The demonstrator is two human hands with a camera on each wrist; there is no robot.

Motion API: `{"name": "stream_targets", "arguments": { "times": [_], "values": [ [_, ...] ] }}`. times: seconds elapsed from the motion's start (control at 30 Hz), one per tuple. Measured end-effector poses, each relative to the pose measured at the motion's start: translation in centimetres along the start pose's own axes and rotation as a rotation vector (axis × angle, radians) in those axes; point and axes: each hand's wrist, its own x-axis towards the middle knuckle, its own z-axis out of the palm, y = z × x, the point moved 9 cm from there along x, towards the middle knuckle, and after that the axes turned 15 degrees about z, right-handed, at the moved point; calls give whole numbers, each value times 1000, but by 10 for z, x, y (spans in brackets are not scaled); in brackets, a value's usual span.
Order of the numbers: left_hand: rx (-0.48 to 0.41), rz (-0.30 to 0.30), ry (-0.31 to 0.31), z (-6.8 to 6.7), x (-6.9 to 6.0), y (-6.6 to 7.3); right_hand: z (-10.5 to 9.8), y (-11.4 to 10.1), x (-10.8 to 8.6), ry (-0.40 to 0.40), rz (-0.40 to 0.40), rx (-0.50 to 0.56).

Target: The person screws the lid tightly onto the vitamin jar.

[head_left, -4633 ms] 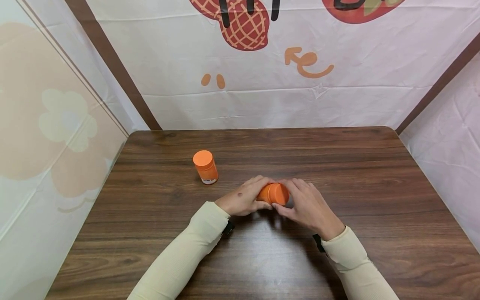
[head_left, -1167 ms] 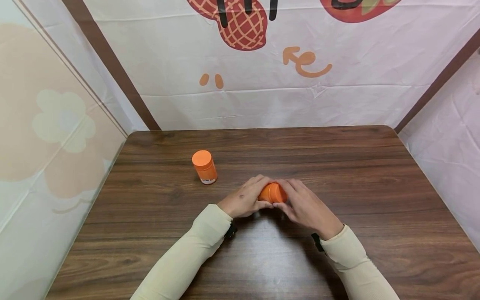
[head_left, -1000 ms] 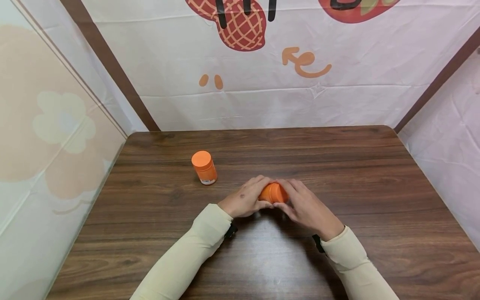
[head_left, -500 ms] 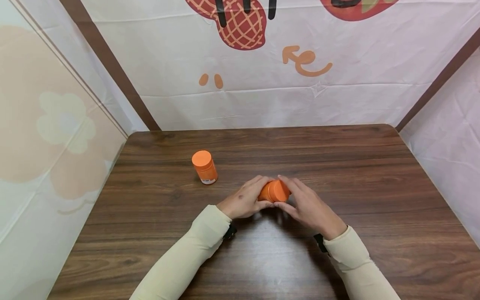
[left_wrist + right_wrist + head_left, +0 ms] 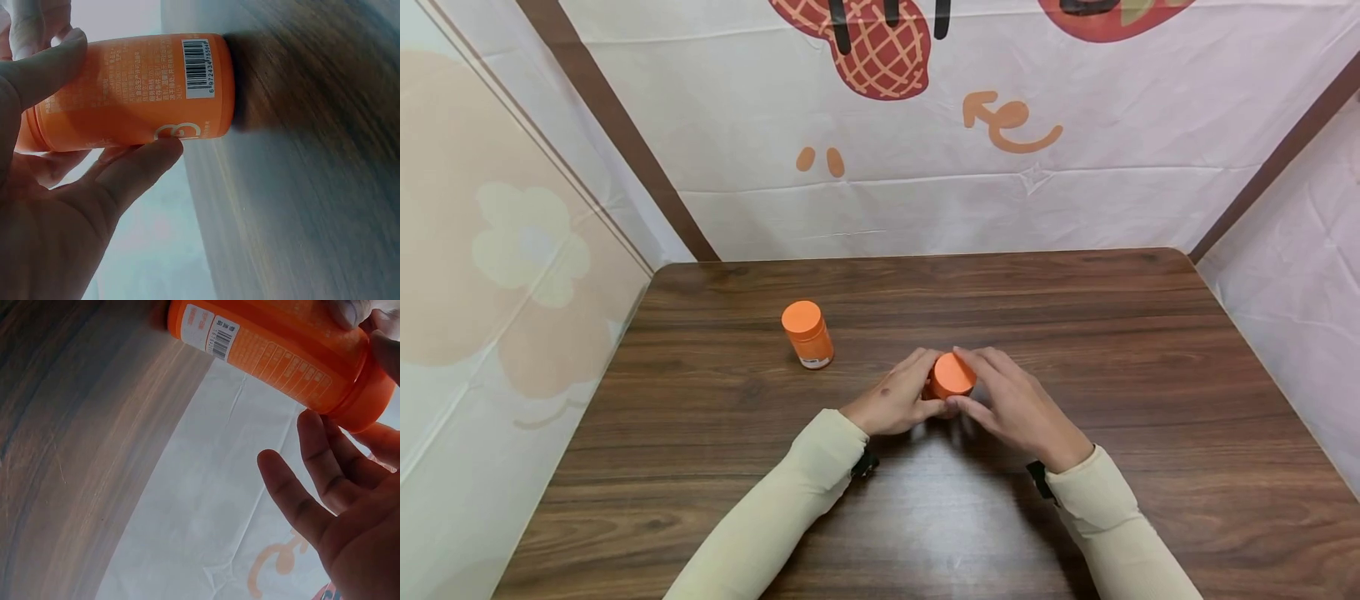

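An orange pill bottle (image 5: 954,375) with a ridged-looking round cap stands upright between my two hands, its base at the tabletop. My left hand (image 5: 895,402) grips the body from the left side; in the left wrist view the bottle (image 5: 134,94) shows a barcode and printed text, with thumb and fingers around it. From the right, my right hand (image 5: 1018,410) holds the upper part by the cap. The right wrist view shows some of that hand's fingers at the bottle (image 5: 269,353) near its cap and one finger held away. A second orange bottle (image 5: 808,335) stands capped to the left.
The brown wood-grain table (image 5: 1075,308) spreads around both hands. A white printed cloth (image 5: 880,208) hangs behind its far edge, and more cloth hangs at both sides.
Earlier the held bottle leaned with its cap toward the right; now it has been tipped upright, its cap facing up. Both hands stay around it. The second bottle has not moved.
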Motion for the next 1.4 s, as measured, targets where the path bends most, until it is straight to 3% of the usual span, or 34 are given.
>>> {"name": "stream_targets", "arguments": {
  "times": [0.3,0.57,0.97,1.4],
  "values": [
    [-98,-42,42,3,12,-8,-1,17,4,-53,108,59],
    [-238,-135,120,8,21,-17,-7,31,7,-38,159,135],
    [-160,-169,259,2,40,-27,-10,50,17,-35,232,180],
    [-154,-207,294,2,61,-37,-13,68,33,-27,283,172]
  ]
}}
